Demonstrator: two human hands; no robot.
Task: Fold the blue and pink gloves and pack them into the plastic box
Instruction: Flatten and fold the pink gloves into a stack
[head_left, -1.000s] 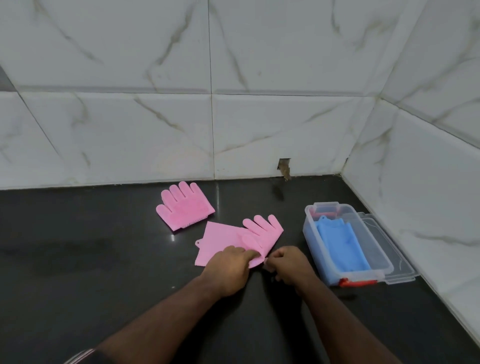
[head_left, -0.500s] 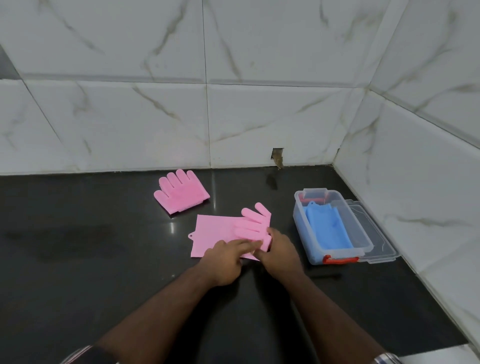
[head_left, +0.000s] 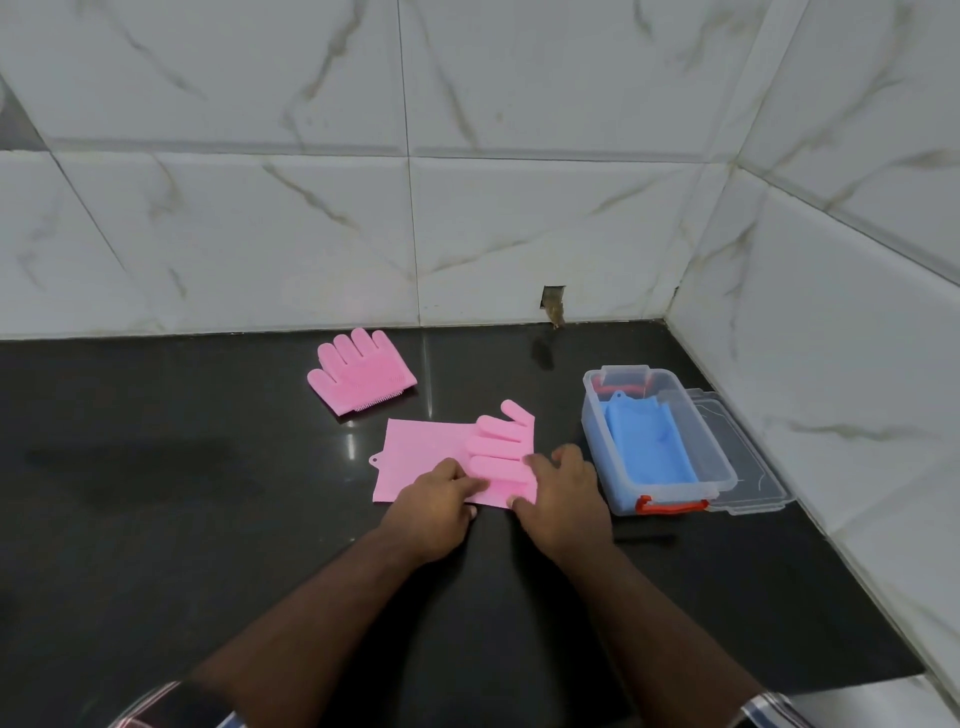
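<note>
Both hands work on one pink glove (head_left: 441, 457) lying flat on the black countertop (head_left: 156, 493). The left hand (head_left: 434, 506) presses the glove's near edge with fingers curled onto it. The right hand (head_left: 563, 501) pinches the glove's finger end, which is doubled back over the cuff section. The hands sit close together, just apart. A second pink glove (head_left: 361, 371), already folded, lies farther back near the tiled wall (head_left: 311, 234). The clear plastic box (head_left: 727, 470) stands to the right with blue gloves (head_left: 647, 444) inside. Its lid (head_left: 748, 478) lies flat beside it, against the side wall.
</note>
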